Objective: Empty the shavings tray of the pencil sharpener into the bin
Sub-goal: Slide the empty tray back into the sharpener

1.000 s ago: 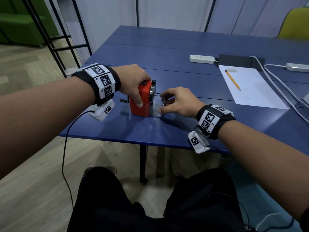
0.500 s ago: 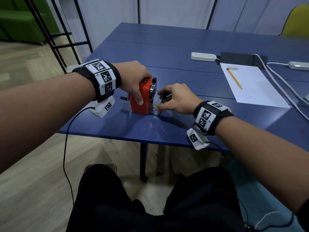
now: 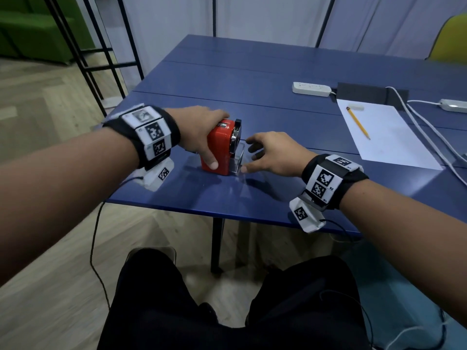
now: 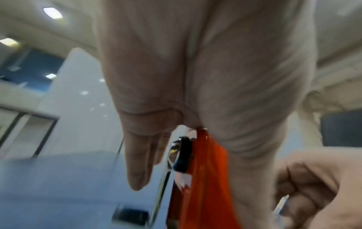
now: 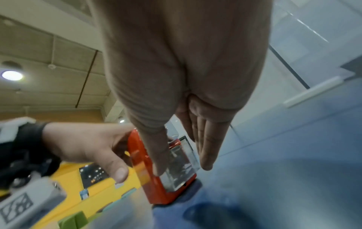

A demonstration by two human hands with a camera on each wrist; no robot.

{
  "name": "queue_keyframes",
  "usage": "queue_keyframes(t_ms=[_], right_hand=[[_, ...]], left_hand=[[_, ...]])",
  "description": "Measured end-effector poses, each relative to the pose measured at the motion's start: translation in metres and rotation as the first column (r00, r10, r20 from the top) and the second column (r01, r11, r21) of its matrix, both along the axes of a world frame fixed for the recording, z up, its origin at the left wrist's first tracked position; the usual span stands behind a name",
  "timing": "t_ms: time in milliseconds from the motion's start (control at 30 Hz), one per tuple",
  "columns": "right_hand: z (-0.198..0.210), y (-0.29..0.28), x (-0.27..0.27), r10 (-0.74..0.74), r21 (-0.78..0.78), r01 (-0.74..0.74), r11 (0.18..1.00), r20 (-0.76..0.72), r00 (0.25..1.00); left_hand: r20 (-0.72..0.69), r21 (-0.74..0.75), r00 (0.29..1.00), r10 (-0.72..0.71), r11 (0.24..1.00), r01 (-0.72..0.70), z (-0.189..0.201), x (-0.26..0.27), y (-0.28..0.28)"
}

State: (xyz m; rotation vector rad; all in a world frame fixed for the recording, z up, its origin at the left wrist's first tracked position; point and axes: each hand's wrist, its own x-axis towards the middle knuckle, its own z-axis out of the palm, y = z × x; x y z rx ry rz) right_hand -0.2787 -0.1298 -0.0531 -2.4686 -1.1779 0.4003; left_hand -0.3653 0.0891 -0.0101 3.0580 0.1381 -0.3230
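Now the left hand (image 3: 199, 132) clasps the boxy red plastic pencil sharpener (image 3: 219, 147) on the blue desk (image 3: 252, 79); at its 3 o'clock, the right hand (image 3: 275, 154), grip released, thumb touching the clear plastic shavings tray (image 3: 237, 160).

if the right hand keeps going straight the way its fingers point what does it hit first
Most likely the clear shavings tray that sticks out of the red pencil sharpener. The right hand is open and points left at it, thumb already at the tray's near edge, though exact depth is unclear. The left hand grips the sharpener body.
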Motion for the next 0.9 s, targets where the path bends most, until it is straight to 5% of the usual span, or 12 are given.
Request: queue_keyframes(t_ms=[133,267,433,600,900], right_hand=[[-0.009,-0.003,-0.006,-0.072,0.048,0.077,0.996,-0.096,0.993],[-0.017,0.001,-0.011,-0.113,0.117,0.13,0.985,-0.141,0.984],[-0.031,0.01,-0.014,-0.14,0.153,0.166,0.974,-0.167,0.976],[-0.034,0.012,-0.013,-0.132,0.181,0.156,0.971,-0.14,0.981],[-0.032,0.014,-0.01,-0.146,0.156,0.162,0.974,-0.107,0.983]], left_hand=[[0.064,-0.241,0.964,0.258,0.941,-0.236,-0.027,-0.023,0.011],[0.175,-0.414,0.821,0.544,0.797,-0.44,-0.05,-0.047,-0.002],[0.258,-0.559,0.832,0.49,0.779,-0.285,-0.074,-0.052,-0.017],[0.171,-0.789,0.842,0.512,0.583,-0.195,-0.079,-0.044,-0.007],[0.088,-0.857,0.912,0.4,0.498,-0.136,-0.073,-0.036,0.01]])
